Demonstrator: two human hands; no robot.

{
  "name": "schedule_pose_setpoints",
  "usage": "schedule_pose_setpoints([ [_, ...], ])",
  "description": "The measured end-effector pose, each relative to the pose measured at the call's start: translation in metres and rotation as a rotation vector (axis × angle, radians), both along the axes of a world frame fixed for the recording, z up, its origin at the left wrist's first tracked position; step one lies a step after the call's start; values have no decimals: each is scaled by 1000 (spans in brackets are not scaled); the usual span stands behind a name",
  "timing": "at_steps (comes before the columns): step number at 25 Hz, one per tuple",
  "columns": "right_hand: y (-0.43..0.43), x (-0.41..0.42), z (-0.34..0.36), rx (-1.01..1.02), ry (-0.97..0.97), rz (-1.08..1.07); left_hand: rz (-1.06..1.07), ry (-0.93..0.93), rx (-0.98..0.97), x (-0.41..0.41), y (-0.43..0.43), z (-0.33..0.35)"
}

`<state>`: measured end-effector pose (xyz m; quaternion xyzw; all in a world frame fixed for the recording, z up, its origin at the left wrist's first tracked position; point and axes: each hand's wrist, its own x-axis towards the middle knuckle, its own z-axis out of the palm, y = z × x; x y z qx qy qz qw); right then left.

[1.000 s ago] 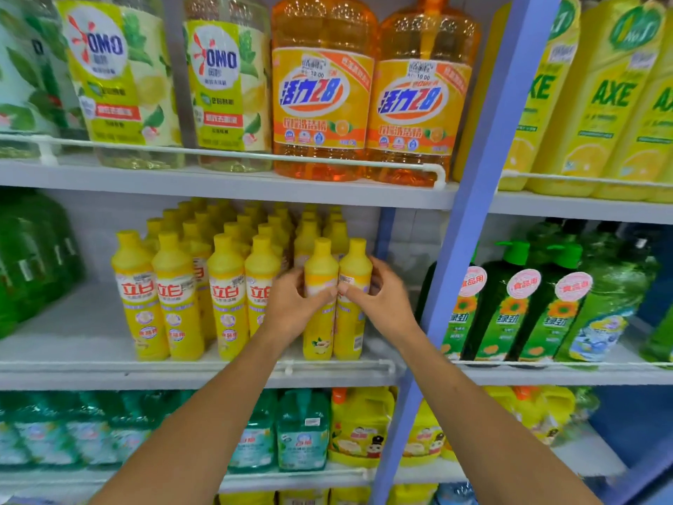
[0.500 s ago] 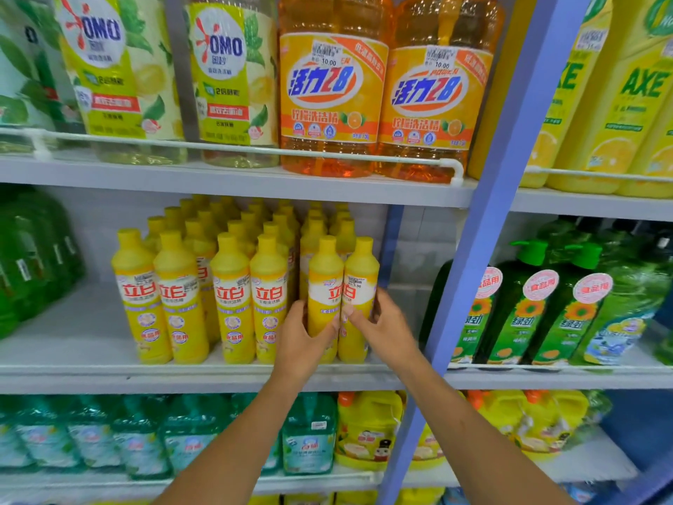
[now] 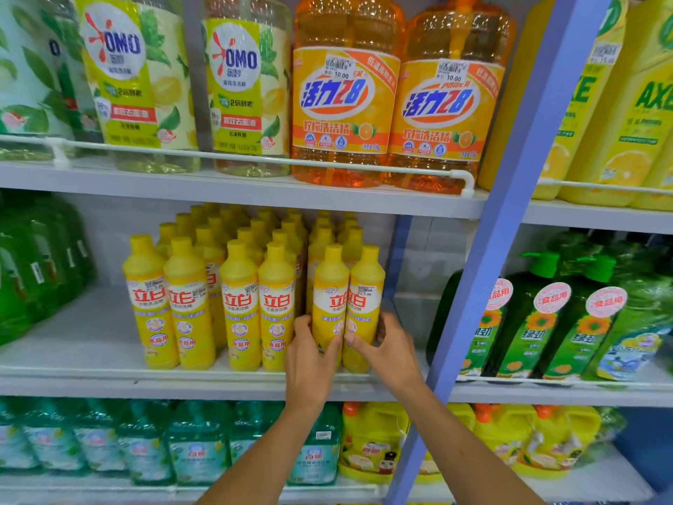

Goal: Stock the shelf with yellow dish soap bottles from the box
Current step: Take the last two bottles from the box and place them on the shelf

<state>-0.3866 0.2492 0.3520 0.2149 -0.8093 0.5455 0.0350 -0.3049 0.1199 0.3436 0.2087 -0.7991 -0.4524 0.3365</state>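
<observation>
Two yellow dish soap bottles (image 3: 329, 286) are sitting upright on the middle shelf (image 3: 91, 380), just left of the blue post (image 3: 510, 267), with the left hand (image 3: 309, 362) gripping one and the right hand (image 3: 389, 353) gripping the other. Rows further left of the post are looking packed, so it's probably nearly done. The box isn't showing.

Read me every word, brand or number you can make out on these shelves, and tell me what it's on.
"OMO": clear bottles, top shelf.
"活力28", price sticker "10.00": orange jugs.
"AXE": tall yellow bottles, top right.
"立白": yellow dish soap bottles, middle shelf.
"食品用": round stickers on green pump bottles.
Finer print on every label: too small to read.
</observation>
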Motion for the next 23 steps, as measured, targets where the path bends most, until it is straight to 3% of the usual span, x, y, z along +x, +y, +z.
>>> schedule_pose_setpoints([
  [23,-9,-13,-6,15,-71,92,129,-116,-105,-13,1,3],
])
